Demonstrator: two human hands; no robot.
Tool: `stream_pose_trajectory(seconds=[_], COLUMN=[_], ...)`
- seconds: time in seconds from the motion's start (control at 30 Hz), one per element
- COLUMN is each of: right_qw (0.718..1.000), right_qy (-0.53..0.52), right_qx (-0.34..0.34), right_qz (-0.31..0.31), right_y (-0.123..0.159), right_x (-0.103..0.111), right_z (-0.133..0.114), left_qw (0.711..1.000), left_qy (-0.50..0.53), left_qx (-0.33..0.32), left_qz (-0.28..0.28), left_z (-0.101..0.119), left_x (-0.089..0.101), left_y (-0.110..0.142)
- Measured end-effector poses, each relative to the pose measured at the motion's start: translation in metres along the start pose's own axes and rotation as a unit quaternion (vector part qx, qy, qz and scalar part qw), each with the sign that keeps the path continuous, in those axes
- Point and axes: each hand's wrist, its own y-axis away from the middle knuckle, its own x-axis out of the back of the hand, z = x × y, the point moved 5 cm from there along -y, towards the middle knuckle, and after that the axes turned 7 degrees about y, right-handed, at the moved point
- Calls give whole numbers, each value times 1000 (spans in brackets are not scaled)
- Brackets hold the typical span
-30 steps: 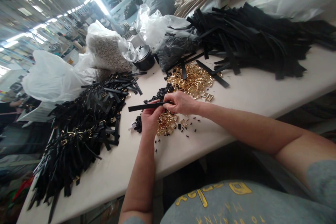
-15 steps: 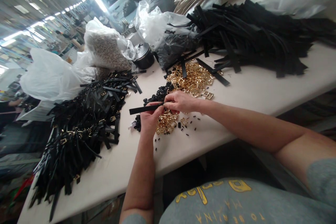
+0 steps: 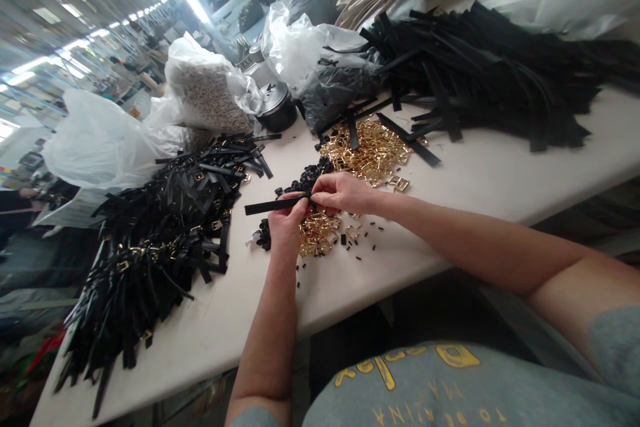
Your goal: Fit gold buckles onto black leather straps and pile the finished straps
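My left hand grips a flat black strap that sticks out level to the left. My right hand pinches the strap's right end, fingers closed; whether a small part sits in them is hidden. Both hands hover just above a small heap of gold buckles and scattered tiny black loops. A larger heap of gold buckles lies behind my right hand, with a clump of black loops beside it.
A pile of black straps fitted with gold buckles covers the left of the white table. Plain black straps are heaped at the back right. Plastic bags and a dark metal pot stand at the back.
My hands and the strap have barely shifted; the right fingers keep working at the strap's end. The view has tilted slightly.
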Motion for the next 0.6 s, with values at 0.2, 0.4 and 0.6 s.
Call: stream_pose_trajectory(seconds=[0.2,0.4,0.6], right_qw=[996,997,983], right_qy=[52,53,147], right_qx=[44,30,50], right_qz=[51,51,92], right_y=[-1,-1,-1], right_x=[6,3,8], right_z=[-1,0,-4], left_qw=[996,982,983], left_qy=[64,116,121], left_qx=[59,148,133], left_qz=[-12,-14,-17], left_z=[0,-7,-12], left_x=[-5,-5,-7], left_y=[0,0,1])
